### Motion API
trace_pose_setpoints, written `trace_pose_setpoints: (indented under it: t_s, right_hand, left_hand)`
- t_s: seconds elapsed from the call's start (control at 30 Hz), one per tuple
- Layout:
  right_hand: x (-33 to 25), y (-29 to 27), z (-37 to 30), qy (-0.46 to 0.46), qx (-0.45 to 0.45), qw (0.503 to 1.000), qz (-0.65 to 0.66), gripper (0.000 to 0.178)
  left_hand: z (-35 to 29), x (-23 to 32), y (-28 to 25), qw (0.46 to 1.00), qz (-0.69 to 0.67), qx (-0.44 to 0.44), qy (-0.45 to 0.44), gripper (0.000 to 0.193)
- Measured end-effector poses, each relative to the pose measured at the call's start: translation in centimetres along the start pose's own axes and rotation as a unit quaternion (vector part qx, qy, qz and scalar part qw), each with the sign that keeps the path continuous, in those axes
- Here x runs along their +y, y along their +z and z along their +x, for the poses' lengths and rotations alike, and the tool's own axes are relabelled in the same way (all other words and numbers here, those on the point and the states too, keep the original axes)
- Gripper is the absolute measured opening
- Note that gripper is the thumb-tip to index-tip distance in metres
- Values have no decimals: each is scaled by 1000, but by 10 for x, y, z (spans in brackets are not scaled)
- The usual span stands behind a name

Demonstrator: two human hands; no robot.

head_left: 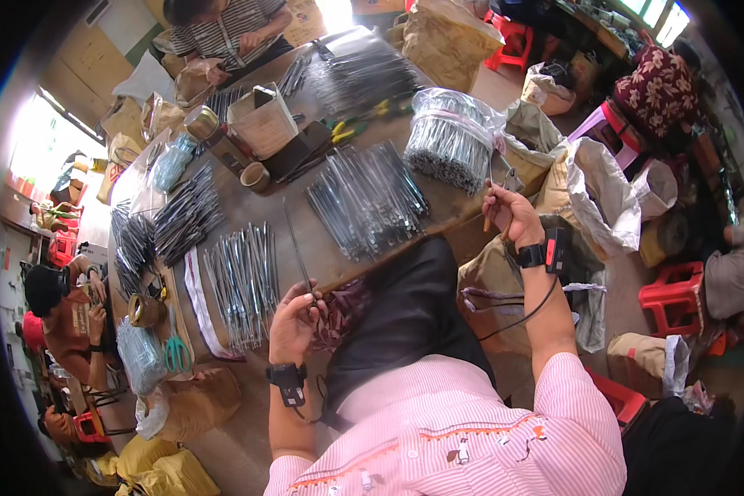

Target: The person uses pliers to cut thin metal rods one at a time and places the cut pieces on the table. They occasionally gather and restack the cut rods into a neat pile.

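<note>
My left hand (293,322) is closed around the lower end of a thin dark metal rod (295,240), which slants up over the table's near edge. To the right, my right hand (514,217) pinches a thin rod-like piece with a brown end (487,223) below the fingers; its exact kind is too small to make out. A spread pile of metal rods (368,198) lies on the table between my hands. Beyond my right hand stands a thick bundle of silvery rods (448,149) wrapped in clear plastic. Another row of rods (244,285) lies beside my left hand.
More rod piles (188,213) cover the table's left and far parts. A square container (260,122), a brown cup (255,176), yellow-handled pliers (345,132) and teal scissors (177,354) lie around. Sacks (591,194) and a red stool (672,299) stand right. Other people sit nearby.
</note>
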State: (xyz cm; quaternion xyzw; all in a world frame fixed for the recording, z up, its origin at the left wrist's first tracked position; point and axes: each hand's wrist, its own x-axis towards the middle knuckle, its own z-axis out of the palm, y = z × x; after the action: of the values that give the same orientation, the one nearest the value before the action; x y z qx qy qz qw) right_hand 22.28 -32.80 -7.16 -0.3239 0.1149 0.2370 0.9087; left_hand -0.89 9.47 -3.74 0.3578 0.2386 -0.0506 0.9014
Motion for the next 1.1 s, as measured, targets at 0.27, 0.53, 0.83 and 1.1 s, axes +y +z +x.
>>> trace_pose_setpoints:
  t_s: [0.27,0.53,0.83,1.1]
  right_hand:
    - [11,-4,18,-99,155,951,-250,10]
    - [-4,-22,5,1,75,995,-67,12]
    - [-19,-3,37,18,-36,992,120,12]
    - [14,-1,-2,-49,107,966,-230,8]
  left_hand:
    - [7,-10,11,999,10,-44,-21,29]
    - [-16,-7,-16,999,24,12,-22,26]
    - [-12,-14,-4,999,47,-22,-18,28]
    - [-15,-22,2,998,45,-14,-47,26]
